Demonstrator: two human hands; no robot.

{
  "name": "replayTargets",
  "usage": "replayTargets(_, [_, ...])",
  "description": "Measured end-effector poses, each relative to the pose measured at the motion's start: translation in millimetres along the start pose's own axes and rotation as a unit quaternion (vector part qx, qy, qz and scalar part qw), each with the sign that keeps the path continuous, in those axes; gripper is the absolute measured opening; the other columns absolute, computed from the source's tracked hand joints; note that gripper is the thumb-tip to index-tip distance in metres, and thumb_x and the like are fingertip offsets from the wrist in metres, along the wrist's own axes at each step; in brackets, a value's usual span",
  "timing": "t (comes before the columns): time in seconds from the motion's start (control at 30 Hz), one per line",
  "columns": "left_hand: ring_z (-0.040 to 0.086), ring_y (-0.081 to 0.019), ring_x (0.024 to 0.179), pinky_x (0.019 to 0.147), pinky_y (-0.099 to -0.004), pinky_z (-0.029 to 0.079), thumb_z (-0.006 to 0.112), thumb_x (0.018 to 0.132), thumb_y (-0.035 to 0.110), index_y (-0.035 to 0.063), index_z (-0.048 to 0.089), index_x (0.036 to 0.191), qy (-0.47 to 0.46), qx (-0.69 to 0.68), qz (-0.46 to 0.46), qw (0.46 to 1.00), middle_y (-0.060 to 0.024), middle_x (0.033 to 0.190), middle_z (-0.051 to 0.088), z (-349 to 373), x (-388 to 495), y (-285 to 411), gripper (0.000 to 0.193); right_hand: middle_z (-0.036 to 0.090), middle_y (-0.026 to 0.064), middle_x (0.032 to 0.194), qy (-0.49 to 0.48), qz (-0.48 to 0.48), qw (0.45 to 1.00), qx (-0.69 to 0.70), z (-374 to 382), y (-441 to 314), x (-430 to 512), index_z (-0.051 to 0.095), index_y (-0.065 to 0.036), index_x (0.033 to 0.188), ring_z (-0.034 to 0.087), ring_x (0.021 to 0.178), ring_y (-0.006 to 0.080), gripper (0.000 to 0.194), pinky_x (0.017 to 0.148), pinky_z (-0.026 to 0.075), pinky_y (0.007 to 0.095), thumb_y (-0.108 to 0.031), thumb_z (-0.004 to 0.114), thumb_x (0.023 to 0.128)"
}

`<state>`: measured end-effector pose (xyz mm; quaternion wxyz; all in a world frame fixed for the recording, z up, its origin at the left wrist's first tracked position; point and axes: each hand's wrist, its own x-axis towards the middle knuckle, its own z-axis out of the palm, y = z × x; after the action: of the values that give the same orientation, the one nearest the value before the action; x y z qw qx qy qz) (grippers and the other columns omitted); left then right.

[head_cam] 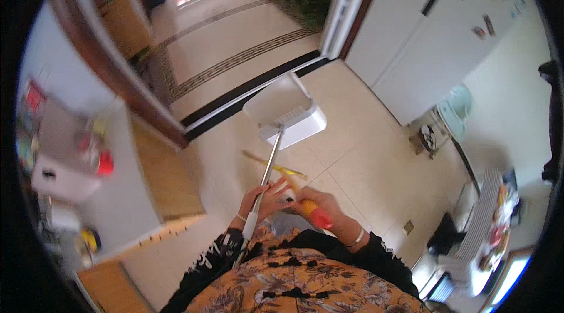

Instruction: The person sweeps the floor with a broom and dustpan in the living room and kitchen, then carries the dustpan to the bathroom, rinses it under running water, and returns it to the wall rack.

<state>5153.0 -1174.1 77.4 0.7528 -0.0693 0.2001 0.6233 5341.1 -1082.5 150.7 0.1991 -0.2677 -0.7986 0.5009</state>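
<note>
A white dustpan (304, 125) with a toothed strip stands on the floor in front of me, near the doorway. Its long metal pole (272, 154) slants up past my body, ending in a white grip (250, 225). My left hand (269, 200) has this pole in the crook of its thumb, fingers partly spread. My right hand (321, 205) is closed around a blurred yellow-orange handle with a red end (320, 218), probably a broom's. Beyond the hands shows a thin yellow and brown strip (275, 165), possibly the broom head. A small white piece with a dark spot (288, 197) lies between both hands.
A dark door threshold (253, 92) crosses the floor beyond the dustpan. Right of it stands a white refrigerator (414, 39) with magnets, beside a pale green seat (456, 110). A cluttered counter (128, 180) runs along my left. At right is a grey striped surface (478, 220) holding items.
</note>
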Motion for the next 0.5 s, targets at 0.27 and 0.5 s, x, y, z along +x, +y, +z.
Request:
replayTargets(0.27, [0.056, -0.0236, 0.091, 0.085, -0.0349, 0.045, 0.048, 0.083, 0.014, 0.0001, 0.05, 0.102, 0.03, 0.085, -0.078, 0.993, -0.0123, 0.098, 0.056, 21.4, 44.4, -0.5, 0.024, 0.059, 0.0107, 0.09, 0.047, 0.068, 0.991, 0.11, 16.9, -11.1, -27.8, 0.057, -0.012, 0.098, 0.059, 0.083, 0.0326, 0.019, 0.071, 0.048, 0.0367, -0.017, 0.061, 0.08])
replayTargets(0.5, [0.056, -0.0181, 0.082, 0.078, -0.0293, 0.047, 0.048, 0.085, 0.011, 0.0032, 0.048, 0.104, 0.008, 0.27, -0.374, 0.887, -0.0089, 0.089, 0.056, 35.8, -8.9, -25.9, 0.021, 0.058, 0.0093, 0.092, 0.245, 0.217, 0.938, 0.111, 106.3, -90.7, -103.3, 0.05, -0.012, 0.1, 0.059, 0.081, 0.0308, 0.021, 0.069, 0.047, 0.0365, -0.014, 0.06, 0.08])
